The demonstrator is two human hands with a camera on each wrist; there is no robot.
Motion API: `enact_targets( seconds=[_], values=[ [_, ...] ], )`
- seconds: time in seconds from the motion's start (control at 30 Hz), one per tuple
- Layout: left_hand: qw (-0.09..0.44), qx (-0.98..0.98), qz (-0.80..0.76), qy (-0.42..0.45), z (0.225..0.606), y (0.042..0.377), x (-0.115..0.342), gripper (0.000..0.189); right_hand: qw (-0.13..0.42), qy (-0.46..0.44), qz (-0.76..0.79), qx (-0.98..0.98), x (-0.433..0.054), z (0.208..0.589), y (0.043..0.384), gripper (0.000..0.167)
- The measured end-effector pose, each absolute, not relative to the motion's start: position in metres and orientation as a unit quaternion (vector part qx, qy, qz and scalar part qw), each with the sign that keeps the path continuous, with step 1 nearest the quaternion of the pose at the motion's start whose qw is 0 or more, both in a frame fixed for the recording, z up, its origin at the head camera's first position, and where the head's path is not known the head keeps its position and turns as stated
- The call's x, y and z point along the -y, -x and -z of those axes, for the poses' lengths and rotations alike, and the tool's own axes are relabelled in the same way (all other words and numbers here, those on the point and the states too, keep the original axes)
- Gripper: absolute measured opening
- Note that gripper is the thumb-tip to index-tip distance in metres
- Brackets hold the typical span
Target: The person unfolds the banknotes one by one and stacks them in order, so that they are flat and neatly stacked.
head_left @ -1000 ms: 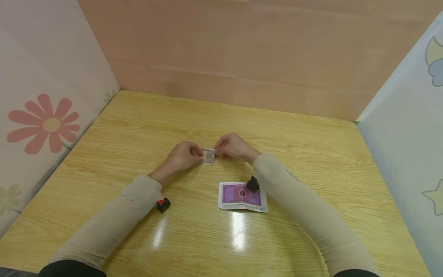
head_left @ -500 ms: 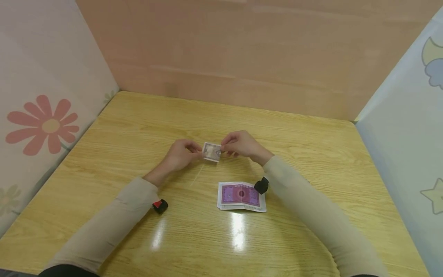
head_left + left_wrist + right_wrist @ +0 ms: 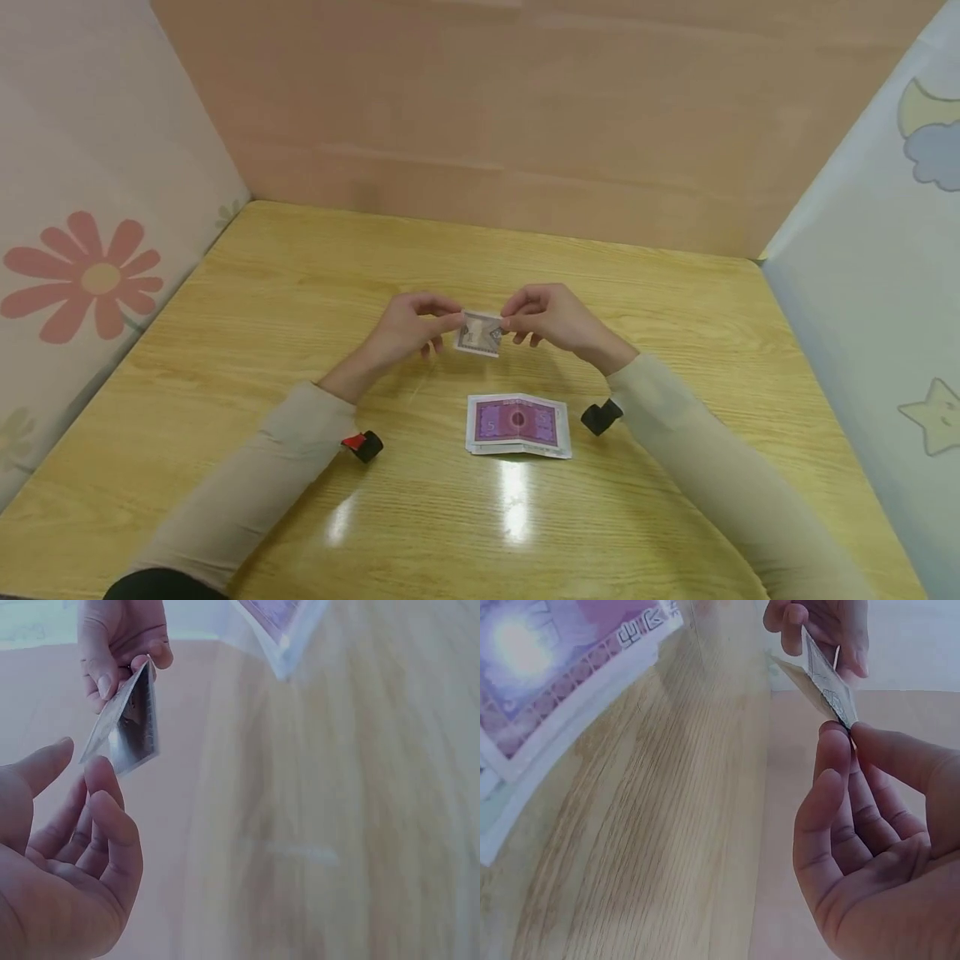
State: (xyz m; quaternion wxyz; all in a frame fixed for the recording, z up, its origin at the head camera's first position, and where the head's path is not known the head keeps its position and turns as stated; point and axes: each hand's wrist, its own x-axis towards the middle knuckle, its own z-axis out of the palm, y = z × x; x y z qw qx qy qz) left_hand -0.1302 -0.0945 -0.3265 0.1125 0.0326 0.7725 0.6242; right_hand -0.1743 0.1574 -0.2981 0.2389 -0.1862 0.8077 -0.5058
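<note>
A small folded banknote (image 3: 479,335), printed in brownish purple with a white border, is held up over the table between both hands. My right hand (image 3: 558,321) pinches its right edge between thumb and index finger, clearest in the right wrist view. At the other side, my left hand (image 3: 405,329) has its thumb and index finger spread around the note's edge; in the left wrist view the thumb stands off it and the index fingertip overlaps the edge. Seen from there, the folded banknote (image 3: 124,727) stands partly unfolded in a V.
Nearer the body lies a stack of larger purple notes (image 3: 517,427) marked 5, creased down the middle. A thin pale line (image 3: 417,387) shows on the wooden table (image 3: 360,242) left of it. Walls stand behind and at both sides.
Both hands have moved right with the folded banknote and lifted it slightly. More of its face shows now, and the left thumb and fingers have loosened around its edge.
</note>
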Motion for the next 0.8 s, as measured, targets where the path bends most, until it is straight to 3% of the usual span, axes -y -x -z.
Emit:
enact_targets(
  seconds=[0.3, 0.53, 0.8],
  values=[
    [0.118, -0.766, -0.629, -0.059, 0.318, 0.131, 0.07, 0.017, 0.22, 0.193, 0.509, -0.809, -0.18, 0.291, 0.16, 0.016],
    [0.123, -0.776, -0.616, -0.063, 0.313, 0.127, 0.06, 0.014, 0.204, 0.204, 0.55, -0.784, -0.196, 0.289, 0.157, 0.027],
    [0.132, -0.776, -0.608, -0.108, 0.309, 0.125, 0.052, 0.013, 0.252, 0.228, 0.581, -0.739, -0.197, 0.287, 0.159, 0.03]
  ],
)
